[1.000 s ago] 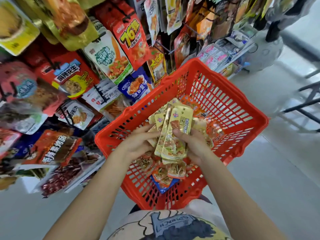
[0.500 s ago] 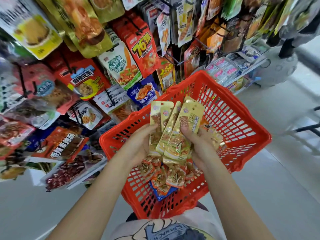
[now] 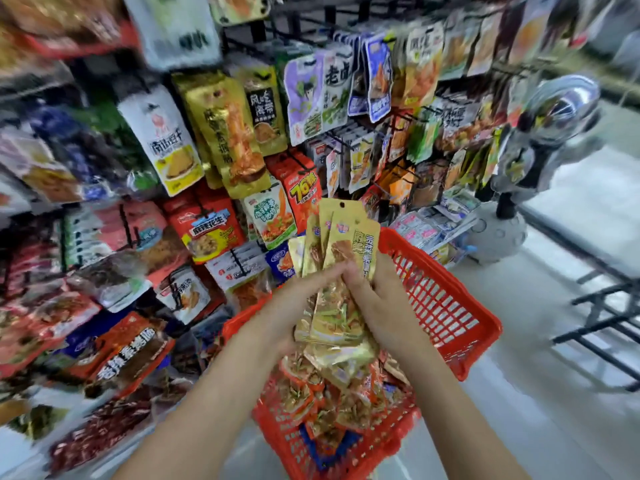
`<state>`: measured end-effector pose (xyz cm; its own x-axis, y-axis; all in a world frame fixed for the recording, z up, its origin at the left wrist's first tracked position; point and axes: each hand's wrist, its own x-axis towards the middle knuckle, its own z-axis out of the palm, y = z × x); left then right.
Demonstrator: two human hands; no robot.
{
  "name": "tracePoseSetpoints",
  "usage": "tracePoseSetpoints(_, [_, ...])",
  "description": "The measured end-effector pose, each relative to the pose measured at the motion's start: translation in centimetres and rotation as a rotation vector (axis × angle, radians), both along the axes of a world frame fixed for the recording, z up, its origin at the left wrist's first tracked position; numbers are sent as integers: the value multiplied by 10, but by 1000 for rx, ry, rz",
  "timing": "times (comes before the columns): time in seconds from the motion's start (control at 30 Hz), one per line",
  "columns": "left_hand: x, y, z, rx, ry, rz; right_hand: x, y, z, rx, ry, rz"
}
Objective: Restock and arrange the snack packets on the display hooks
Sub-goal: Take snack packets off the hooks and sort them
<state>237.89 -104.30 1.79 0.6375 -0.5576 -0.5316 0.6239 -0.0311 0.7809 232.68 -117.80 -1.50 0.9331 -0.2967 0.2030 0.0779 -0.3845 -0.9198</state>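
Fingers point(image 3: 313, 276) of the left hand point(image 3: 294, 306) curl around the left side of a fanned stack of gold snack packets point(image 3: 341, 271); the right hand point(image 3: 381, 299) grasps the same stack from the right, its fingertips meeting the left ones on the front packet. The stack is upright, hang-holes uppermost, held above the red basket point(image 3: 450, 306), near its far left corner. More packets point(image 3: 329, 400) lie loose in the basket bottom, below the hands. Directly beyond the stack, the display rack point(image 3: 311, 22) carries hanging packets on its hooks, including a red "76" packet point(image 3: 303, 195) just beside the top of the stack. Left side of the rack is motion-blurred.
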Motion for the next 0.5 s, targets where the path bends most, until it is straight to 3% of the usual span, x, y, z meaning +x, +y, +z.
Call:
tracePoseSetpoints(0.23, [14,134,73,-23,-337,63,12,107,101,-14,-69,2])
tracePoseSetpoints(0.4, [16,252,139,-134,-441,246,19,206,171,-80,-215,-8])
tracePoseSetpoints(0.5, [4,303,180,-181,-528,329,12,248,205,48,-264,31])
